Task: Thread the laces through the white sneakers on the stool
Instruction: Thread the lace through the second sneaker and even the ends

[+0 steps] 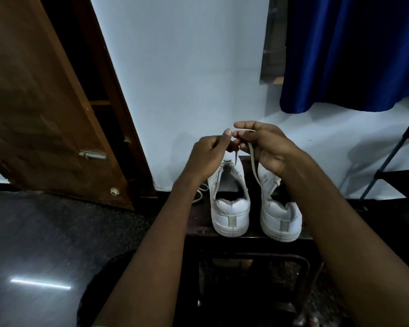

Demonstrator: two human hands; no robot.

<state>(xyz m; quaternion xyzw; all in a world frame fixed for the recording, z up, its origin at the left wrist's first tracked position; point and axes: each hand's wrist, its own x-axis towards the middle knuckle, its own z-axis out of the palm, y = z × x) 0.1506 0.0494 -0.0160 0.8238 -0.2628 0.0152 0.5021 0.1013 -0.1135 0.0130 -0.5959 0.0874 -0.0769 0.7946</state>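
White leather and pale cotton lace meet above a dark stool (200, 223), where 2 white sneakers (230, 208) stand side by side, heels toward you. Your left hand (208, 156) and right hand (267, 147) are raised just over the tongues, and each grip is pressed together on the lace (253, 161): left fingertips pinch it near its end, right fingers curl round the strand that runs down into the right shoe. The lace looks light, soft and limp, so it will likely flop unless you take hold close to the stiff tip and feed that through each eyelet; the sneakers look firm enough to stay put under a gentle pull. A 2nd lace (200, 193) lies loose on the stool, partly hidden behind your left forearm. Count: 2 sneakers, 2 laces, 1 stool. A brown wooden door (45, 102) and 1 blue curtain (352, 55) frame the wall behind.
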